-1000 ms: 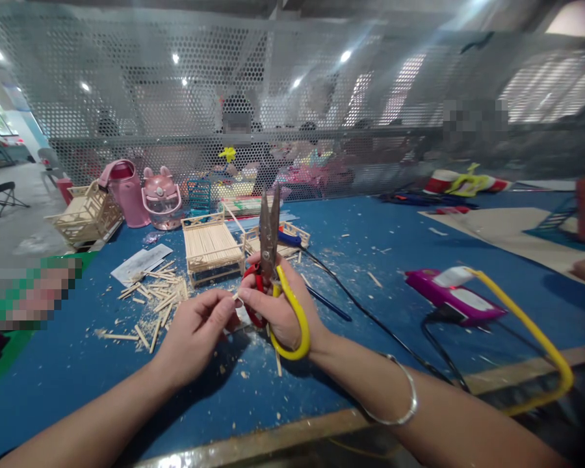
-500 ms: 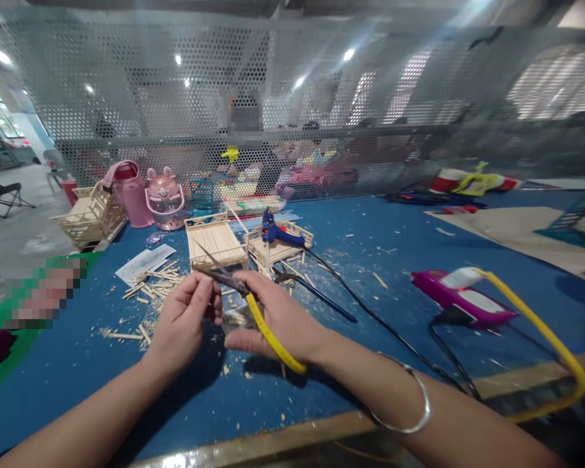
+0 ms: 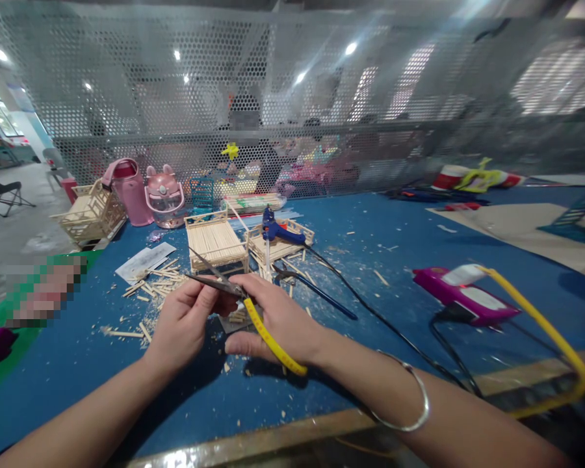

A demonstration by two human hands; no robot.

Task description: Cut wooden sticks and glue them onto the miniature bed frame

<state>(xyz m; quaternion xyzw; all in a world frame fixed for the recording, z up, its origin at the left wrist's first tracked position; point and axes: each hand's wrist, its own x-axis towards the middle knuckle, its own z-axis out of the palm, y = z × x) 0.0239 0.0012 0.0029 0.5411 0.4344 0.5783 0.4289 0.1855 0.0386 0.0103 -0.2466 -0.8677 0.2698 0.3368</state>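
My right hand [image 3: 287, 318] grips scissors [image 3: 263, 331] with a yellow-covered handle, their dark blades parted and pointing left. Close beside the blades is my left hand [image 3: 180, 322], thumb and fingers pinched together. Whatever sits between those fingers is hidden. Beyond the hands stands a small model bed [image 3: 217, 240] made of pale wooden sticks. Cut stick pieces [image 3: 163, 283] and shavings are scattered to the left and under my hands.
A blue glue gun [image 3: 285, 234] rests on a second stick frame [image 3: 299, 250]. Blue-handled pliers [image 3: 322, 296] lie to the right, near a purple device [image 3: 461, 296] with a yellow tube. A pink bottle [image 3: 131, 195] and clear jug [image 3: 166, 201] stand behind, before a perforated metal screen [image 3: 175, 117].
The scissor blades have swung lower and closer over my left fingers. My left hand has turned slightly, its fingertips now tucked beneath the blades.
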